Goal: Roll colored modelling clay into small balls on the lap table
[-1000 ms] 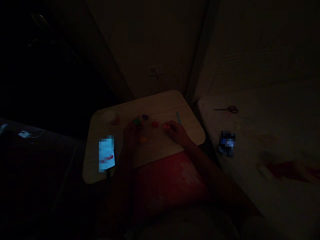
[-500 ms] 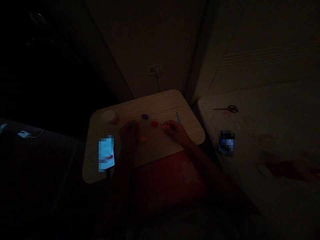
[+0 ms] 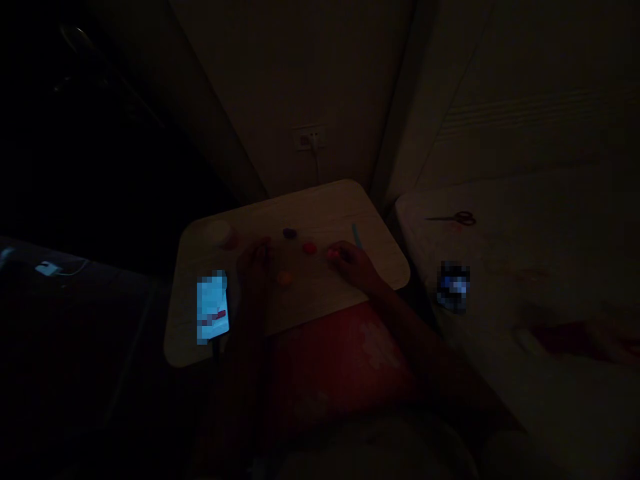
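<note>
The scene is very dim. My right hand (image 3: pixel 351 261) rests at the right of the small wooden table, fingers pinched on a pinkish-red lump (image 3: pixel 333 253) that looks like modelling clay. To the left, my left hand (image 3: pixel 254 261) is curled, and what its fingers hold is too dark to make out. Between the hands lie a red lump (image 3: pixel 309 248) and an orange lump (image 3: pixel 284 278). A purple lump (image 3: pixel 289 233) sits a little farther back. Behind my right hand lies a light-blue flat strip (image 3: pixel 356 235), partly hidden by it.
A lit phone (image 3: pixel 213 307) stands at the table's (image 3: pixel 320 200) left side. Behind it is a pale-lidded tub (image 3: pixel 220 235). Scissors (image 3: pixel 453 218) and a blurred-out device (image 3: pixel 453 287) lie on the pale surface to the right. A plug sits in the wall socket (image 3: pixel 309 137).
The picture has grown darker. My left hand has shifted slightly, and the green bit seen at its fingers no longer shows. My right hand stays almost where it was.
</note>
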A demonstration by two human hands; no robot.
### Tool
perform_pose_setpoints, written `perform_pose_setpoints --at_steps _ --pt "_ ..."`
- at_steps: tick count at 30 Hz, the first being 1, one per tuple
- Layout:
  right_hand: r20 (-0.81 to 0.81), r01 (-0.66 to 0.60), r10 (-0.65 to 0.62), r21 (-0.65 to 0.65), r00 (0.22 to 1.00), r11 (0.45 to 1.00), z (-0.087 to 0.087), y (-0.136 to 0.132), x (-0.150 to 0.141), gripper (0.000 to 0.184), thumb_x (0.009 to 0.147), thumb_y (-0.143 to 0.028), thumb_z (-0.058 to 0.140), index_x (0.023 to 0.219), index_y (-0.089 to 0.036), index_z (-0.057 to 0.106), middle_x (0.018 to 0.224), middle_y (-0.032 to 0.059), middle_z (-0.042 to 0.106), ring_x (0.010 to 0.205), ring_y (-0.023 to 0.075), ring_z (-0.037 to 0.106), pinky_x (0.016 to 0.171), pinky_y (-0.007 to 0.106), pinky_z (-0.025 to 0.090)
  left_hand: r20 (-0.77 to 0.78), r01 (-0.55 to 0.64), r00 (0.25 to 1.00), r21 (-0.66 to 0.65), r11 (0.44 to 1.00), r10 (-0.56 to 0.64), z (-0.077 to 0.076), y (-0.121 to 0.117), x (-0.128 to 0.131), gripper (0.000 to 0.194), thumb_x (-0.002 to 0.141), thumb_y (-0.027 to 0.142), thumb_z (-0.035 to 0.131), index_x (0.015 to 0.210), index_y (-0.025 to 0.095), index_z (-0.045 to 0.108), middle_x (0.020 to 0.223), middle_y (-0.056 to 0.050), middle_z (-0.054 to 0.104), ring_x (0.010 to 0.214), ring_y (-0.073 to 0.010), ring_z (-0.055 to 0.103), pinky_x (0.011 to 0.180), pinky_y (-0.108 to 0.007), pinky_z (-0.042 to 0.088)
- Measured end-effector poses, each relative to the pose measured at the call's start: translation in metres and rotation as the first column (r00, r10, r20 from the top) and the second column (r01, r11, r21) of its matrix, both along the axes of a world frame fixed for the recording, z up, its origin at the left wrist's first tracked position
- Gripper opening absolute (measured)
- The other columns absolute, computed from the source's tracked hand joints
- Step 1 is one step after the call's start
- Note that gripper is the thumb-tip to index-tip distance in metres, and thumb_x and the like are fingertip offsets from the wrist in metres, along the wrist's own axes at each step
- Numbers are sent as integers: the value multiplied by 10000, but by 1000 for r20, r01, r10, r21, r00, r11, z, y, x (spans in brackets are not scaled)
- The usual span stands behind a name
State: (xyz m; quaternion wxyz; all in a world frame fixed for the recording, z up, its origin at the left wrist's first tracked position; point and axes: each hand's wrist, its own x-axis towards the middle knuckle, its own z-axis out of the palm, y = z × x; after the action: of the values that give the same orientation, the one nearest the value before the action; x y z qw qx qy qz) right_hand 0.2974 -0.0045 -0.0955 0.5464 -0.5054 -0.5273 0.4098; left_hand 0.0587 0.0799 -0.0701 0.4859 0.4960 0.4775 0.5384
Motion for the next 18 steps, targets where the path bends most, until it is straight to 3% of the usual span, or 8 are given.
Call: perform_pose_setpoints --at_steps 4,7,10,12,13,15,16,18 --pt "-25 -12 12 -4 1000 1000 1 0 0 284 909 -493 661 971 -216 660 884 40 690 739 162 613 669 291 474 -194 -67 978 54 996 76 -1 1 2 229 888 354 622 977 178 738 860 -48 695 745 -173 606 640 -277 487" --pt "-38 -8 7 -29 999 1000 1 0 -1 297 898 -507 665 961 -217 656 841 31 668 710 159 595 643 284 467 -336 13 941 163 987 43 2 -3 -4 192 887 307 605 944 195 750 912 -66 699 861 -227 625 779 -332 524" --pt "-11 13 -13 -30 1000 999 0 0 -1 312 892 -521 669 965 -218 664 850 32 668 718 162 591 639 280 465 -549 198 836 305 931 2 6 -19 -17 210 899 285 606 1041 226 749 1008 -77 670 965 -267 605 942 -403 506" --pt "8 19 -19 -24 1000 1000 0 0 -1 320 898 -527 664 970 -216 671 843 31 669 720 163 590 641 279 465 -689 300 724 269 915 -35 6 -33 -25 400 852 318 708 1244 241 682 1123 -90 640 1011 -289 597 968 -428 501" --pt "19 20 -20 -22 1000 1000 0 0 -1 323 903 -529 659 973 -214 674 833 29 668 716 163 589 640 279 463 -739 328 673 253 910 -37 5 -39 -27 428 838 334 733 1252 242 672 1156 -99 630 1033 -303 593 978 -440 498" --pt "41 25 -24 -14 999 1000 1 0 -1 322 911 -527 652 972 -212 682 830 31 678 714 165 594 644 282 467 -791 374 608 211 903 -67 3 -47 -29 281 879 354 695 1136 239 698 1119 -100 626 1016 -305 592 969 -445 499" --pt "47 24 -24 -6 999 1000 1 0 -1 319 915 -522 647 975 -212 687 849 38 692 724 169 605 657 288 476 -795 375 602 204 904 -70 2 -47 -28 193 920 362 647 1054 236 704 1068 -97 625 982 -297 589 958 -444 501" --pt "39 16 -16 5 999 1000 2 0 0 313 921 -514 636 985 -213 697 908 53 722 753 177 630 686 300 498 -783 361 619 212 908 -64 1 -43 -22 199 983 367 553 952 230 693 995 -93 613 930 -284 579 942 -444 501"
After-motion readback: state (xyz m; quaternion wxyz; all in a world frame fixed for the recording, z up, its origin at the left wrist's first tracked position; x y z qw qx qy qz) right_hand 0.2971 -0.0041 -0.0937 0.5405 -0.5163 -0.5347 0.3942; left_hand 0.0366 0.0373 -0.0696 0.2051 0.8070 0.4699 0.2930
